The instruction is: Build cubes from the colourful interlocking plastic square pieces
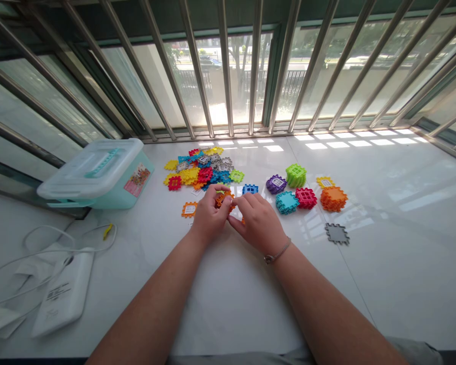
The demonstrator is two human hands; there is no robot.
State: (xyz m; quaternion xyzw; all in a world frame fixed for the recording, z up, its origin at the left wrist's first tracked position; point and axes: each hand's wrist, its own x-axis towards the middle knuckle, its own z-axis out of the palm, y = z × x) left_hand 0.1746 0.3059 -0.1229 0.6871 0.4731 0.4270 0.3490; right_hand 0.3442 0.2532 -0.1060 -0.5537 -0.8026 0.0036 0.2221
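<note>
My left hand (210, 215) and my right hand (257, 221) meet at the middle of the white sill, fingers pinched together on orange interlocking block pieces (223, 198). A pile of mixed coloured pieces (203, 171) lies just behind them. To the right stand sorted stacks: purple (275, 183), green (296, 175), teal (287, 202), pink-red (306, 197), orange (333, 198). A yellow-framed tile (325, 181) and a blue tile (250, 189) lie among them. A lone grey tile (337, 233) sits further right and nearer me. An orange-framed tile (189, 209) lies left of my left hand.
A mint storage box with a white lid (99, 174) stands at the left. A white power bank (64, 292) with white cables (41, 248) lies at the near left. Metal window bars (228, 71) close the far edge.
</note>
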